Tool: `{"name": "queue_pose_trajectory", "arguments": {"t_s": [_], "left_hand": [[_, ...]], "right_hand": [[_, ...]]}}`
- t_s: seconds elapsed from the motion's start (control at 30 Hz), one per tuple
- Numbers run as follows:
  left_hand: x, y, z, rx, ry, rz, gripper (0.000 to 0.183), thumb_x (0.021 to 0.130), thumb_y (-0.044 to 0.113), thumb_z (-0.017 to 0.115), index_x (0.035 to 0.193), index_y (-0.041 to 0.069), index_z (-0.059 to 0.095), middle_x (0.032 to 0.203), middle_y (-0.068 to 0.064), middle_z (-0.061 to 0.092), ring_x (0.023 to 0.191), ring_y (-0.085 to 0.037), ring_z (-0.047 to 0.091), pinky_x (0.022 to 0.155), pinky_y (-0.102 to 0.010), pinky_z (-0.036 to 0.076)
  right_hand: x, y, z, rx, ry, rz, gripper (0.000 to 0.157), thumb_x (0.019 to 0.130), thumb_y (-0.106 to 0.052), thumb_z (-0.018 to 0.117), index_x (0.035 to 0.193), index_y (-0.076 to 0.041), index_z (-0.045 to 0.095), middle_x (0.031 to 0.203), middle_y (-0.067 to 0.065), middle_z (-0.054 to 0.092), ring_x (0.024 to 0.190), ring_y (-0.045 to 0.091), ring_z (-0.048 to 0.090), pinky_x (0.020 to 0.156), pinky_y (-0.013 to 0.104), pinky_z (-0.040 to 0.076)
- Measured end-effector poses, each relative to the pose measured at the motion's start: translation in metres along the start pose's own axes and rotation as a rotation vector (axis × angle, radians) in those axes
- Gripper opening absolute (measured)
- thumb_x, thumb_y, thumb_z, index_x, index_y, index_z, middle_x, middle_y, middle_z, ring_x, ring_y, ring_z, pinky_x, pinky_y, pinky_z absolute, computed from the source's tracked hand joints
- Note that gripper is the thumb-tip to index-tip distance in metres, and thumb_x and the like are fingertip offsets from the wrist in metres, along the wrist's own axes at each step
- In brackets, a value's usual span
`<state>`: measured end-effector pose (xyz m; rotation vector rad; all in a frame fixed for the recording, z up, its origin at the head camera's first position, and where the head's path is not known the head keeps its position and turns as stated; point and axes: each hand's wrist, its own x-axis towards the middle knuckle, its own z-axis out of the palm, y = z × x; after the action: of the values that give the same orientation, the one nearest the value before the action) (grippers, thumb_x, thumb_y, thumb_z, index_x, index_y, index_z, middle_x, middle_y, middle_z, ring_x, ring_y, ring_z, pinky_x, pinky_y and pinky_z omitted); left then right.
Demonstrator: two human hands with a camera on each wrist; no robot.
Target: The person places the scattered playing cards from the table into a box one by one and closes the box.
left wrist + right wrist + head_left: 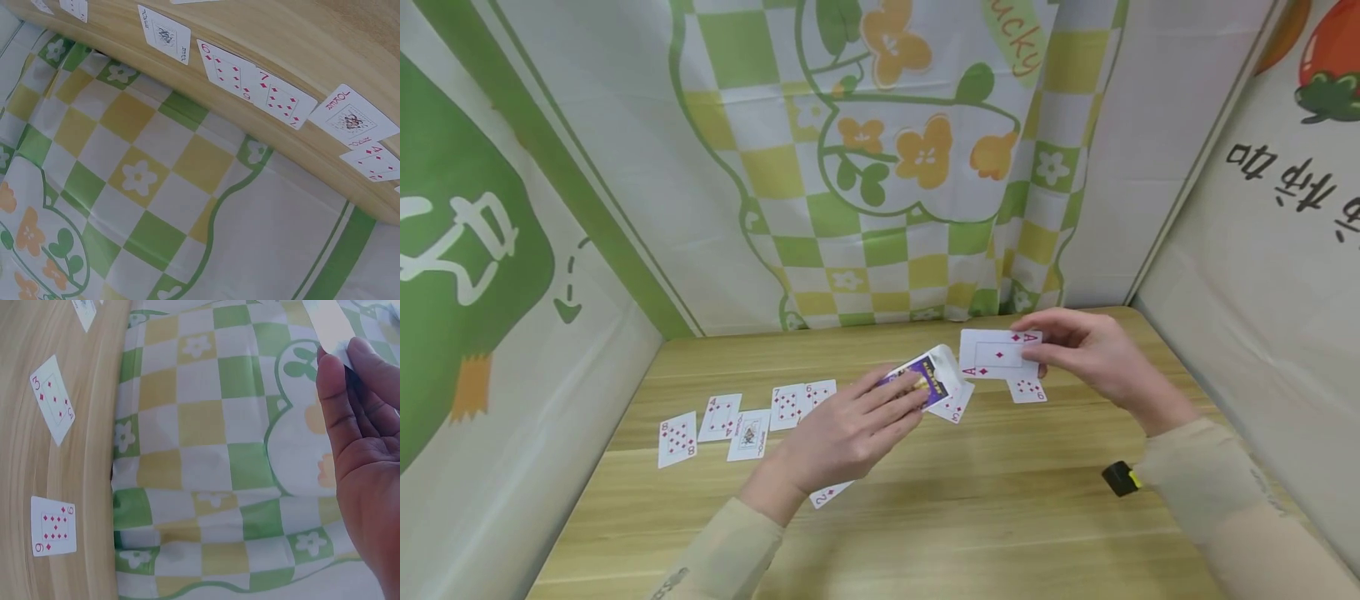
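Note:
My left hand [853,429] holds a purple and white playing-card box [937,373], fingers spread over its printed face; the thumb is hidden. At the right, my right hand [1090,354] pinches the ace of diamonds [988,354] by its right end, above the table. The right wrist view shows thumb and fingers of that hand [369,419] gripping the white card [330,328]. Beneath the ace lies the nine of diamonds [1027,391], partly covered. The three of diamonds [953,407] shows below the box. Under my left forearm, a two of diamonds [830,495] is mostly hidden.
To the left lie the eight [677,440], four [720,417], seven [786,407] and six [817,395] of diamonds, plus a joker [748,435]. Another joker [165,35] appears in the left wrist view. A patterned curtain [895,250] hangs behind the wooden table [925,533].

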<state>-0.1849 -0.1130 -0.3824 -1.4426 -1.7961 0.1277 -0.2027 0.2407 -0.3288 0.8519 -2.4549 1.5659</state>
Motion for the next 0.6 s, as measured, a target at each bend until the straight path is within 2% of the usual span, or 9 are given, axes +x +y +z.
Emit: {"name": "queue_pose_trajectory", "arguments": {"t_s": [0.23, 0.6], "left_hand": [[0.003, 0.001, -0.001, -0.009, 0.006, 0.019, 0.035, 0.108, 0.011, 0.042, 0.122, 0.01, 0.074, 0.138, -0.009, 0.065, 0.134, -0.027, 0.057, 0.116, -0.047, 0.044], [0.004, 0.0, -0.003, 0.002, 0.03, 0.034, 0.033, 0.107, 0.011, 0.044, 0.124, 0.009, 0.073, 0.138, -0.01, 0.065, 0.133, -0.028, 0.058, 0.115, -0.047, 0.045]], "right_hand": [[0.004, 0.0, 0.008, -0.042, -0.008, 0.013, 0.026, 0.092, 0.0, 0.073, 0.118, -0.005, 0.073, 0.088, 0.007, 0.074, 0.068, 0.019, 0.066, 0.058, 0.026, 0.058], [0.005, 0.004, 0.015, -0.049, -0.068, -0.063, 0.026, 0.091, 0.006, 0.071, 0.115, -0.002, 0.074, 0.086, 0.008, 0.074, 0.062, 0.017, 0.064, 0.05, 0.025, 0.054]]}}
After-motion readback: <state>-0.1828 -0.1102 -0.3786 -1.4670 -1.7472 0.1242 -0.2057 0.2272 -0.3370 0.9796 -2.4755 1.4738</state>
